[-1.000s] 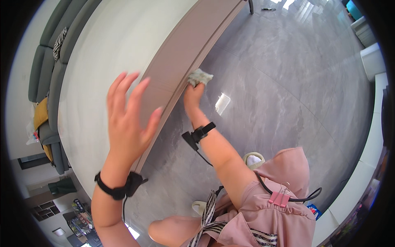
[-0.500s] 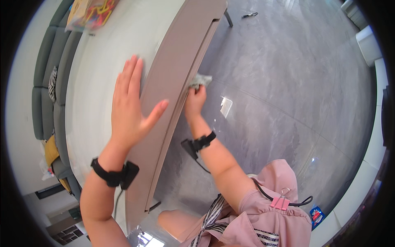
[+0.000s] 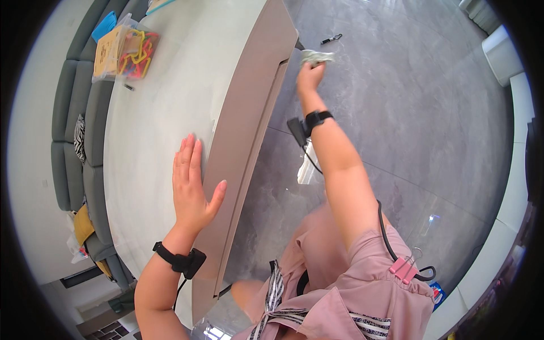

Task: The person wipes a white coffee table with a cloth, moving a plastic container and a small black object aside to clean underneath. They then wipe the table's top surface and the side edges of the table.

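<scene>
My left hand [image 3: 191, 192] lies flat on the pale tabletop [image 3: 150, 153], close to its near edge, fingers stretched out and the thumb spread. It holds nothing. My right arm reaches far forward past the table's brown-grey side panel [image 3: 238, 113]. At its end my right hand [image 3: 311, 76] is closed on a crumpled, light grey-green cloth [image 3: 317, 56], which sticks out beyond the fingers. The cloth is beside the far end of the panel, near the table leg [image 3: 299, 44]. Each wrist wears a black strap with a small box and a cable.
On the table's far left stands a clear plastic box [image 3: 136, 54] of colourful pieces, with a small dark object [image 3: 129, 87] near it. A grey sofa [image 3: 71, 113] runs along the left. A black object with a loop [image 3: 331, 39] lies on the shiny grey floor [image 3: 408, 113].
My right hand has moved forward with the cloth, from the middle of the panel to its far end. My left hand stays flat on the tabletop. The whole view has shifted.
</scene>
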The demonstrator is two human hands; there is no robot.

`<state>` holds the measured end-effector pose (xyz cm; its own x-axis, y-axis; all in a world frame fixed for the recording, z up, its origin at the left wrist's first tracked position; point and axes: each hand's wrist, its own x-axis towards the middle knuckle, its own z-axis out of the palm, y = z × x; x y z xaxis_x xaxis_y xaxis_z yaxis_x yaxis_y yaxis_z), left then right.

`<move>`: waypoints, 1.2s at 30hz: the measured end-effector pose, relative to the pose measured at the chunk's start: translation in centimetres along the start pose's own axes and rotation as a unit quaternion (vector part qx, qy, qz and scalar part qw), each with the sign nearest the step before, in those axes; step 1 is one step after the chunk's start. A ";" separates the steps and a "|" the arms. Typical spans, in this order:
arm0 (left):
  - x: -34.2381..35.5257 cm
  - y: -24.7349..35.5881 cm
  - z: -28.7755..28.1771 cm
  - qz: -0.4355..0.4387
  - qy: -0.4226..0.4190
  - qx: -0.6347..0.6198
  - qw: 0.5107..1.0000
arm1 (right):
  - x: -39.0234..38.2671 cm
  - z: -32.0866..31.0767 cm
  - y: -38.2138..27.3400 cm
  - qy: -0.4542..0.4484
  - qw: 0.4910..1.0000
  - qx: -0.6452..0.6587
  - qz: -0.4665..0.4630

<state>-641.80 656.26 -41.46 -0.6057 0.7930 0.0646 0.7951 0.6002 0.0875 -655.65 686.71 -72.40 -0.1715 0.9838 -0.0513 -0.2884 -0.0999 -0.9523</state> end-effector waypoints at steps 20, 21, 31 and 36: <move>0.5 0.4 0.1 -0.008 -0.008 -0.005 1.000 | -14.6 -3.3 -3.1 -0.142 0.971 -0.190 -0.007; 0.2 0.2 -0.3 -0.012 -0.012 0.002 1.000 | -18.0 -4.1 -3.6 -0.105 0.973 -0.149 -0.141; 0.5 0.6 -0.2 0.002 -0.004 -0.010 1.000 | -7.0 1.1 -5.2 -0.085 0.978 -0.185 0.034; 0.4 0.5 -0.1 0.004 0.002 -0.005 1.000 | -9.1 0.9 -5.2 -0.072 0.985 -0.141 -0.064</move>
<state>-641.59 656.85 -41.34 -0.5995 0.7974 0.0690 0.7995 0.5927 0.0976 -653.44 678.12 -66.66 -0.2890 0.9521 0.0995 -0.0465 0.0898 -0.9949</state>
